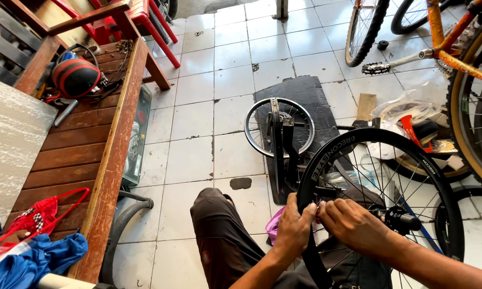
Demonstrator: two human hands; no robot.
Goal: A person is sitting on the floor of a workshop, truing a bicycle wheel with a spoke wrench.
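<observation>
A: Black is the main colour here: a black rim [433,176] with thin spokes stands upright at lower right, held in front of a seated person's knee [214,214].

B: What are the hands doing?

A: The left hand [294,227] is curled around the rim's near edge, fingers pressed together on it. The right hand [353,225] is just beside it, inside the wheel, its fingertips pinching something small at the rim; it is too small to tell what. The two hands almost touch.

B: And the middle of the wheel?

A: The hub [404,219] is black, to the right of the right hand, with an axle end sticking out.

B: What lies around it?

A: Pale floor tiles [198,123]. Just beyond the rim, a black stand [283,150] holds a smaller wheel [279,127] upright on a dark mat [305,88]. A pink cloth [275,225] shows under the left hand. To the right sit clear plastic bags [407,107] and small parts. At top right is an orange bicycle [455,43], with its tan-walled tyre at the right edge.

B: And on the left?

A: A wooden table [85,139] of brown slats. On it are a black helmet [76,77] with red stripes at the far end, and red and blue cloth at the near end. Red chairs [144,16] stand behind it.
</observation>
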